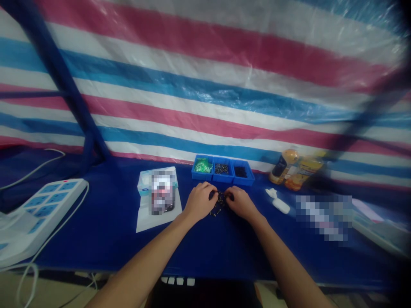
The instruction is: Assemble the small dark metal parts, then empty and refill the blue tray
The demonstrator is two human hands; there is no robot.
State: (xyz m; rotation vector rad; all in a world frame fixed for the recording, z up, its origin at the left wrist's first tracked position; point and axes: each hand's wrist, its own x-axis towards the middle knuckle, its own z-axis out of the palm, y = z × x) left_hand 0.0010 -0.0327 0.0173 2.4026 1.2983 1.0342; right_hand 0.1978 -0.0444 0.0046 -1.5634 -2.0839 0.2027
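Note:
My left hand [201, 200] and my right hand [241, 202] face each other over the middle of the blue table. Between them lies a loose pile of small dark and brass-coloured parts [219, 205], partly covered by my fingers. Both hands are closed, thumb and fingers curled together at the pile's edges. Whatever sits in the fingertips is too small to make out. Just behind stand three joined blue bins: the left bin [201, 176] with green pieces, the middle bin [221, 178] with small metallic parts, and the right bin [243, 181] with black parts.
To the left, a phone-like object [169, 207], partly pixelated, rests on white paper [144, 220]. A large white power strip [58, 205] with cables fills the far left. Right of the hands are a white earbud case [281, 206], an orange-capped bottle [283, 167] and a yellow package [303, 173].

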